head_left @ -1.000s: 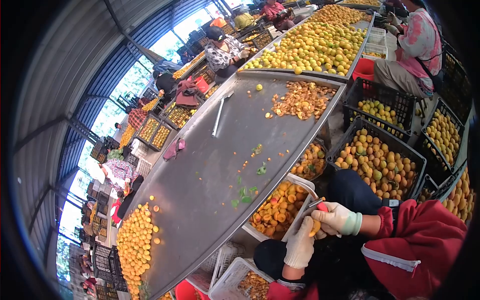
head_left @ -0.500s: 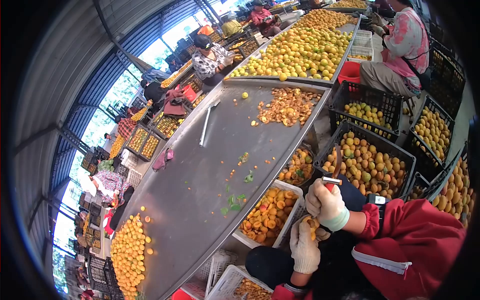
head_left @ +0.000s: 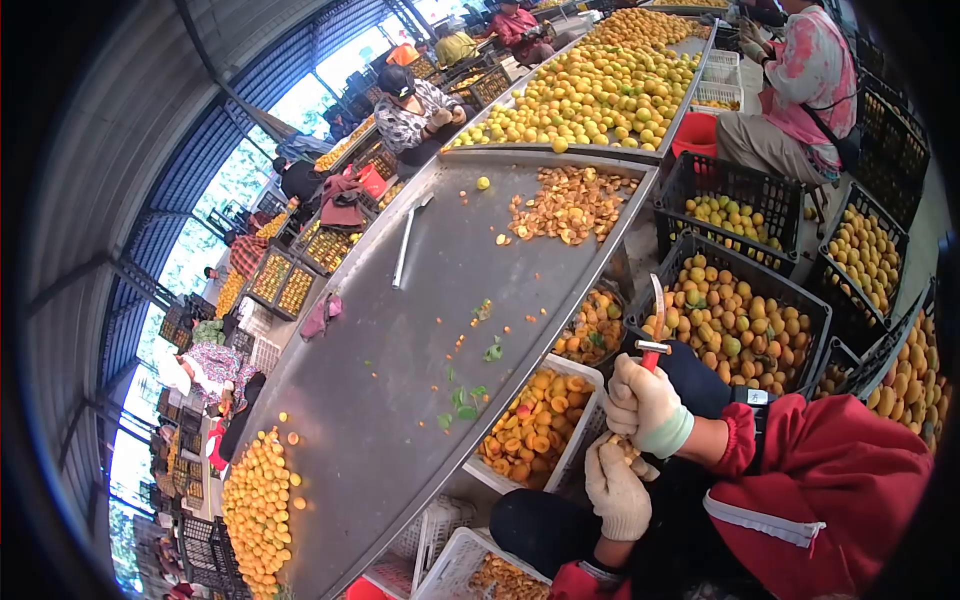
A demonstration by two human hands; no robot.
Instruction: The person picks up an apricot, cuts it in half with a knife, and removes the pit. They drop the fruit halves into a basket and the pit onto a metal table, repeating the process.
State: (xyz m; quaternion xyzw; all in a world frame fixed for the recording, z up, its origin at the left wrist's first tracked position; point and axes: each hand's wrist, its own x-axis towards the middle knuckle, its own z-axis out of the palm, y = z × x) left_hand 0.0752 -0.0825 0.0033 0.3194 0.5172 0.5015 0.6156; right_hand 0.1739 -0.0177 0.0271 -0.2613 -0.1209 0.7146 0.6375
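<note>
My right hand (head_left: 650,405), in a white knit glove, is closed around the red handle of a knife (head_left: 658,310). Its curved blade points up and away from me, past a metal collar. Just below, my gloved left hand (head_left: 617,492) is closed on an apricot (head_left: 626,449), mostly covered by fingers. The fingertips of both hands meet at the fruit. Beside them stands a white crate (head_left: 597,412) filled with opened apricot halves (head_left: 535,425). Behind the blade is a black crate (head_left: 818,310) of whole apricots (head_left: 735,325).
A long metal table (head_left: 400,340) runs along my left, bearing apricot piles, leaves and a metal-handled tool (head_left: 407,245). A lower white crate (head_left: 455,570) holds small brown pieces (head_left: 505,578). More black crates (head_left: 730,205) stand at right. Co-workers sit around, one in a pink-and-white top (head_left: 815,75).
The knife has swung from leaning right to nearly upright, its blade tipping slightly left. My right hand has shifted slightly left, its fingers closer to the left hand, and the apricot is more covered.
</note>
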